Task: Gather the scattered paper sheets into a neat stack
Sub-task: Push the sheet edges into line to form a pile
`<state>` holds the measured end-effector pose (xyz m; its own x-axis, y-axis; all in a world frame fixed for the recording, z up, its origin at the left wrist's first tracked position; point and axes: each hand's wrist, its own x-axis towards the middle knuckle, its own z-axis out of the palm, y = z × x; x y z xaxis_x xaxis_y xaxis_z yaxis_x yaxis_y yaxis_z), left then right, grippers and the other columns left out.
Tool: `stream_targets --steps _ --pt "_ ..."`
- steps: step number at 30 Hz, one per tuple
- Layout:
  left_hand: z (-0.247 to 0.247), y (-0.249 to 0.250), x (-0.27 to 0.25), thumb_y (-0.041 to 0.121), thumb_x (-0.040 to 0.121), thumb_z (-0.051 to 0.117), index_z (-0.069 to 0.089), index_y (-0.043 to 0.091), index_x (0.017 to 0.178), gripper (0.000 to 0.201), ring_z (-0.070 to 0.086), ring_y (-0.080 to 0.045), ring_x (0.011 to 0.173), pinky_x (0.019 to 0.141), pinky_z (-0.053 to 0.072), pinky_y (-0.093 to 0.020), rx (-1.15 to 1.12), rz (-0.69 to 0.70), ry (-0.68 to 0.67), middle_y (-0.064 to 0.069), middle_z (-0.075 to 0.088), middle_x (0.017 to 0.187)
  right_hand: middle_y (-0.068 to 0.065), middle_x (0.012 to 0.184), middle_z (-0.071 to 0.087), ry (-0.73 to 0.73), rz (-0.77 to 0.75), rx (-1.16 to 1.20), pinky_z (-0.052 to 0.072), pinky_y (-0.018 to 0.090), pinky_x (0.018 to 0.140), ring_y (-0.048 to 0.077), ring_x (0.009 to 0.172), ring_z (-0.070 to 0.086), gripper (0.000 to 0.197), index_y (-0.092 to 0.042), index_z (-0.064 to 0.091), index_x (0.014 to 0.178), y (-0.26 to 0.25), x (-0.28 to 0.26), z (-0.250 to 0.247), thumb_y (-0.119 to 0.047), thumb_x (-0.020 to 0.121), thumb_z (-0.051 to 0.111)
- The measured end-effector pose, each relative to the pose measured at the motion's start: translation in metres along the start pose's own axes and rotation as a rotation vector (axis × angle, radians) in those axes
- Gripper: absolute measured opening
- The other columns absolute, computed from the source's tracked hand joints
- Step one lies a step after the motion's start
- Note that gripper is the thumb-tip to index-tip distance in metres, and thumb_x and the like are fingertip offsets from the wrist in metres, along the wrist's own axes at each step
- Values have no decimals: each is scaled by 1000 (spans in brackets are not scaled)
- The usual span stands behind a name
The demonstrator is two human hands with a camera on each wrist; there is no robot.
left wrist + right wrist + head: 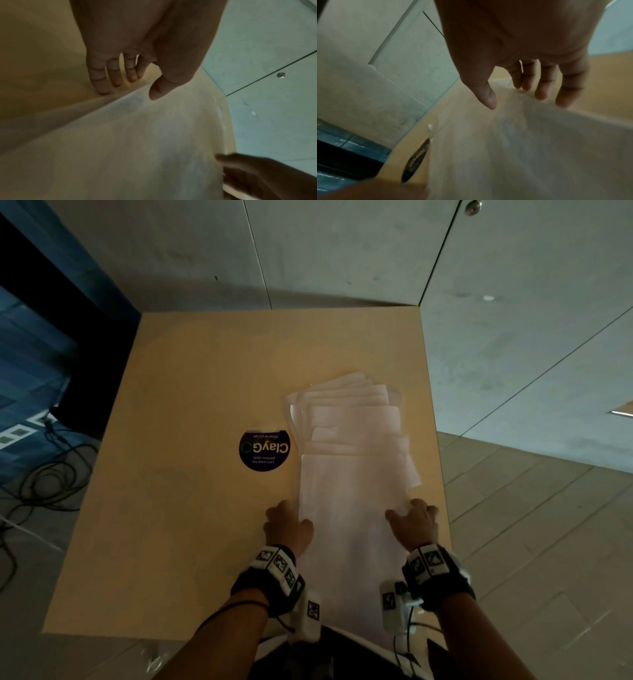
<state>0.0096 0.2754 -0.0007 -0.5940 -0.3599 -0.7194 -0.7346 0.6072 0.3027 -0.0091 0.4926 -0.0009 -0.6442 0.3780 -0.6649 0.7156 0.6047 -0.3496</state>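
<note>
A pile of white paper sheets (349,491) lies on the right half of a tan table (171,474), its far end fanned out unevenly. My left hand (287,522) is at the pile's left edge; in the left wrist view its fingers (102,86) stand straight on the table against the paper (137,148), with the thumb over the top sheet. My right hand (411,518) is at the pile's right edge. In the right wrist view its fingers (542,94) reach down along the edge of the paper (539,148), thumb held apart above it. Neither hand grips a sheet.
A round dark sticker (264,450) is stuck to the table just left of the pile. The table's right edge (442,474) runs close beside the sheets. Grey wall panels stand behind, and black cables (44,474) lie on the floor at left.
</note>
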Motion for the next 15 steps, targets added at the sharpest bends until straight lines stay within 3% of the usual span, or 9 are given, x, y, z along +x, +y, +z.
stream_targets --steps 3,9,15 --pt "9 7 -4 30 89 55 28 12 147 66 36 -37 131 109 33 -40 6 27 -48 -15 28 145 16 137 34 -54 -17 14 36 44 104 39 124 40 72 -6 34 141 1 -8 11 -35 83 65" --pt "3 0 2 31 87 53 40 12 139 56 42 -39 123 104 38 -41 20 -11 8 -17 36 139 17 139 34 6 36 74 36 44 107 38 127 40 73 -5 35 142 13 -7 0 -36 83 65" --pt "6 -4 2 31 86 55 41 16 142 59 41 -38 125 105 39 -41 -41 14 -74 -15 36 140 16 133 41 -92 -5 112 40 42 102 36 121 44 66 -7 42 139 16 -17 8 -31 82 66"
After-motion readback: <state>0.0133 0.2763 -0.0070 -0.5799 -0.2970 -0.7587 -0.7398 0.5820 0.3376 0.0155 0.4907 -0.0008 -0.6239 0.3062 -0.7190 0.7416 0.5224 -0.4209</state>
